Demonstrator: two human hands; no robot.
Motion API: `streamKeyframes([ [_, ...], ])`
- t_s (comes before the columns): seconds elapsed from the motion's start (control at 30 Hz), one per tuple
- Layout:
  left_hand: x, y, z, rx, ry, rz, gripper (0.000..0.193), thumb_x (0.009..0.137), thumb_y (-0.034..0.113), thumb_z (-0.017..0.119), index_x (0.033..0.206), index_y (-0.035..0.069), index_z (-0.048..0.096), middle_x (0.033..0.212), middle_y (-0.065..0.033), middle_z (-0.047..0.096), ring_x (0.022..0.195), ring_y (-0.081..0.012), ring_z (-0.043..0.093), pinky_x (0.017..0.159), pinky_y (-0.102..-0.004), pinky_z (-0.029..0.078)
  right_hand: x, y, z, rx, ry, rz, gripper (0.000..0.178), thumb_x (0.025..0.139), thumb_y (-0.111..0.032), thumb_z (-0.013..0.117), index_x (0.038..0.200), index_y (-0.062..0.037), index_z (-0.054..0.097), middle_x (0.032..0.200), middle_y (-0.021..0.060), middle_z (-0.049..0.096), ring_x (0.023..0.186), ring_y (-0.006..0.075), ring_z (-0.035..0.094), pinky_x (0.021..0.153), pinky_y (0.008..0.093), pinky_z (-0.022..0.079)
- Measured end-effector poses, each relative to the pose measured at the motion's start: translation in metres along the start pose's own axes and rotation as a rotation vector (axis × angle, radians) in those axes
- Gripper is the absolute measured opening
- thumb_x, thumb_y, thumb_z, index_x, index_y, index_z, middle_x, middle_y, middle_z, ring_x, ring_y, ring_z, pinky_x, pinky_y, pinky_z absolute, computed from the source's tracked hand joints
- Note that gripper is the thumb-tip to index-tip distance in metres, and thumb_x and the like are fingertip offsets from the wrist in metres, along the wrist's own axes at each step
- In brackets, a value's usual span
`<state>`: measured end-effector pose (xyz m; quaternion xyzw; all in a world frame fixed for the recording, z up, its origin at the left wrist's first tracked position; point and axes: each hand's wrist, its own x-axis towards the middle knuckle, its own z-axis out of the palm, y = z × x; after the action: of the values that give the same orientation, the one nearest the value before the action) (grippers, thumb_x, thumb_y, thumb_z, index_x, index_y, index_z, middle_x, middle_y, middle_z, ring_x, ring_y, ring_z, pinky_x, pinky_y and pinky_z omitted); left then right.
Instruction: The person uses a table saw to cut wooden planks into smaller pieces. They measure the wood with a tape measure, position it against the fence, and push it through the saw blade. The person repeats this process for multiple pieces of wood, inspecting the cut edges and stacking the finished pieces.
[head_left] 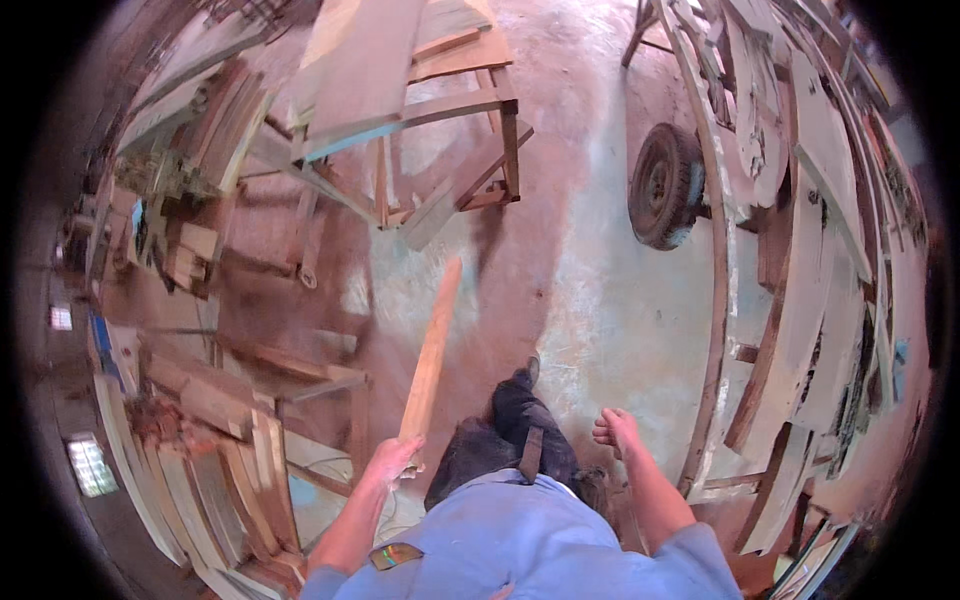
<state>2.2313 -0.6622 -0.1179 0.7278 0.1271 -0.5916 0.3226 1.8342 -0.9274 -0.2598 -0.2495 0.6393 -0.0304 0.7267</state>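
My left hand (395,460) is closed around the near end of a long, narrow wooden board (431,350). The board points forward and slightly right, held clear of the floor, its far end tapering with distance. Some pale stuff shows under the left fingers, too small to make out. My right hand (618,430) hangs at my right side with its fingers curled in, and nothing shows in it. One dark shoe (532,372) is stepping forward below me.
Ahead to the left stands a wooden table frame (510,150) with wide boards (360,70) on top. Timber pieces (215,490) lean at the near left. On the right, a long rack (722,300) holds many planks (800,330), with a wheel (665,187) beside it on the concrete floor (600,300).
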Motion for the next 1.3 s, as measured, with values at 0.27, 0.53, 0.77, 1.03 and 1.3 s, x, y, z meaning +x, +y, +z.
streamKeyframes([
  [0.27,0.115,0.185,-0.02,0.114,-0.068,0.183,0.037,0.088,0.037,0.074,0.095,0.002,0.065,0.074,-0.0063,0.063,0.06,-0.0183,0.065,0.047,-0.0301,0.047,0.003,-0.056,0.023,0.079,0.105,-0.038,0.03,0.098,-0.025,0.06,0.118,-0.0033,0.055,0.09,0.0075,0.063,0.07,0.0178,0.065,0.062,0.0328,0.056],
  [0.53,0.303,0.371,-0.001,0.476,-0.062,0.356,0.037,0.085,0.036,0.071,0.089,0.0,0.067,0.073,-0.0083,0.066,0.06,-0.0192,0.066,0.049,-0.0323,0.049,-0.031,-0.014,0.073,0.241,0.434,0.092,0.021,0.096,-0.021,0.062,0.109,-0.0047,0.059,0.084,0.0056,0.063,0.067,0.0186,0.064,0.059,0.0344,0.056],
  [0.77,0.435,0.427,-0.028,0.668,-0.051,0.364,0.043,0.082,0.035,0.072,0.104,-0.002,0.066,0.08,-0.0085,0.066,0.066,-0.0198,0.066,0.057,-0.0341,0.053,-0.044,0.044,0.168,0.237,0.474,0.276,0.025,0.091,-0.018,0.065,0.108,0.0,0.062,0.087,0.0092,0.066,0.07,0.0204,0.066,0.06,0.0337,0.056],
  [1.03,0.54,0.399,-0.066,0.614,0.163,0.461,0.055,0.081,0.032,0.075,0.122,-0.002,0.062,0.099,-0.0119,0.067,0.082,-0.0212,0.067,0.072,-0.0353,0.055,-0.032,0.081,0.216,0.316,0.515,0.441,0.02,0.092,-0.014,0.062,0.106,-0.0005,0.062,0.088,0.0108,0.067,0.067,0.0212,0.068,0.058,0.0329,0.057],
  [1.3,0.641,0.37,-0.082,1.192,0.404,0.59,0.051,0.083,0.03,0.072,0.122,-0.001,0.063,0.111,-0.0224,0.07,0.103,-0.036,0.069,0.089,-0.0423,0.052,-0.029,0.124,0.21,0.254,0.508,0.546,0.015,0.098,-0.02,0.059,0.09,-0.0071,0.058,0.082,0.0086,0.064,0.063,0.0185,0.065,0.054,0.031,0.055],
])
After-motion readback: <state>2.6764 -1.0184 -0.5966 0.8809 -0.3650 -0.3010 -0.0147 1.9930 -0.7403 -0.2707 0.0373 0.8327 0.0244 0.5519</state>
